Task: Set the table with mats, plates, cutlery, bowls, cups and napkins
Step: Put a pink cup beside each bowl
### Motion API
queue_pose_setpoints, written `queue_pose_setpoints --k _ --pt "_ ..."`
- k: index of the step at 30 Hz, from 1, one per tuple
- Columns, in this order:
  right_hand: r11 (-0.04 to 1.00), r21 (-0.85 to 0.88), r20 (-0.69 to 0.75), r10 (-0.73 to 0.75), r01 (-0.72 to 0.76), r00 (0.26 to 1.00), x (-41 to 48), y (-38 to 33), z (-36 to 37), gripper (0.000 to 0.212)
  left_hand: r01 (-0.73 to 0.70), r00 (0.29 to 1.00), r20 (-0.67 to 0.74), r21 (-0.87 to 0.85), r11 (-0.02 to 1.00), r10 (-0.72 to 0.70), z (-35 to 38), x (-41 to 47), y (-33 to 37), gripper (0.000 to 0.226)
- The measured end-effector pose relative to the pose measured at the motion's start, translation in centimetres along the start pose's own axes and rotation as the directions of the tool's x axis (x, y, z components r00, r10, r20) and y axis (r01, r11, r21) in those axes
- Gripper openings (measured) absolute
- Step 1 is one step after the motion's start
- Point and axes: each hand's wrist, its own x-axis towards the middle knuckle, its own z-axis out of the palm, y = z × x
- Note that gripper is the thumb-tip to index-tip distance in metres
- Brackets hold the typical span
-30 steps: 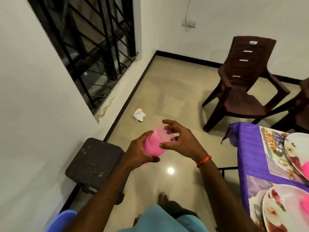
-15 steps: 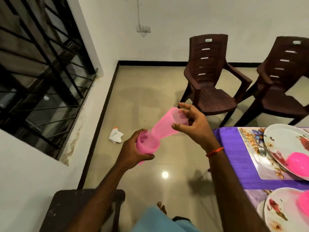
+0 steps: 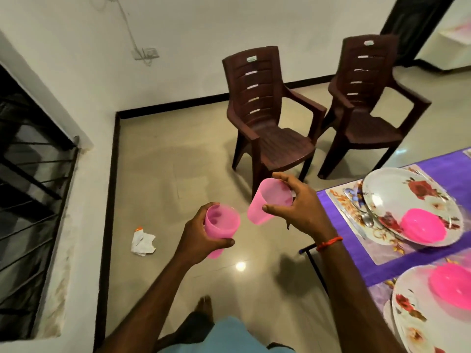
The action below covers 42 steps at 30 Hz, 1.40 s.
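My left hand [image 3: 197, 238] grips a pink plastic cup [image 3: 221, 224] upright above the floor. My right hand [image 3: 299, 210] holds a second pink cup [image 3: 267, 202] by its rim, tilted, a little right of the first and apart from it. At the right, the table has a purple cloth [image 3: 418, 258] with floral mats [image 3: 356, 225]. On the mats sit flowered white plates [image 3: 397, 192] [image 3: 420, 317], each with a pink bowl [image 3: 423, 225] [image 3: 453, 286] on it. A spoon [image 3: 363, 215] lies left of the far plate.
Two brown plastic chairs [image 3: 265, 118] [image 3: 369, 98] stand on the tiled floor beyond the table. A crumpled white wrapper [image 3: 142, 242] lies on the floor near the wall. A barred window [image 3: 28, 200] is at the left. My bare foot [image 3: 204, 305] shows below.
My right hand has pulled the upper cup out of the stacked one, so the two cups are now apart. My view has turned right, showing more of the table.
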Motion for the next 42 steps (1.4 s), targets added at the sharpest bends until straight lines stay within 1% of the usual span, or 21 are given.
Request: queue_pose_setpoints --k 4,11,14,19,23,28,30,33,37,42 --pt "0.994 -0.097 -0.075 0.052 -0.059 0.996 1.1 1.6 -0.9 0.082 -0.047 0.994 0.099 0.001 0.999 0.046 1.2 4.5 0.4 0.102" --pt "0.967 -0.150 -0.231 0.171 -0.208 0.958 3.6 2.2 -2.7 0.084 -0.140 0.952 0.269 -0.041 0.989 0.146 3.1 13.3 2.5 0.105" --pt "0.947 -0.173 -0.271 0.220 -0.272 0.937 4.4 2.2 -3.1 0.085 -0.164 0.921 0.344 -0.079 0.983 0.181 3.9 16.3 3.4 0.099" --pt "0.929 -0.100 -0.344 0.303 -0.356 0.889 4.8 2.0 -2.5 0.085 -0.192 0.859 0.460 -0.116 0.975 0.224 5.1 19.8 4.1 0.105" --pt "0.911 -0.058 -0.373 0.360 -0.409 0.855 4.2 2.4 -2.1 0.081 -0.198 0.833 0.494 -0.150 0.969 0.247 6.4 21.3 4.1 0.100" --pt "0.864 -0.063 -0.448 0.422 -0.499 0.788 2.9 3.7 -4.0 0.081 -0.186 0.787 0.560 -0.183 0.965 0.258 8.9 23.2 5.2 0.106" --pt "0.838 -0.076 -0.496 0.438 -0.540 0.749 1.8 4.8 -5.0 0.080 -0.202 0.763 0.579 -0.208 0.957 0.287 10.3 23.8 6.1 0.108" --pt "0.777 -0.064 -0.570 0.487 -0.626 0.662 0.1 6.6 -6.9 0.081 -0.217 0.726 0.616 -0.214 0.952 0.304 12.6 24.8 7.5 0.104" --pt "0.696 0.002 -0.665 0.537 -0.718 0.519 -1.7 8.7 -10.3 0.080 -0.271 0.649 0.679 -0.214 0.938 0.343 16.2 26.6 9.5 0.110" --pt "0.610 0.092 -0.737 0.573 -0.787 0.357 -3.4 11.6 -14.2 0.083 -0.302 0.581 0.728 -0.223 0.927 0.364 20.1 28.8 12.3 0.111"
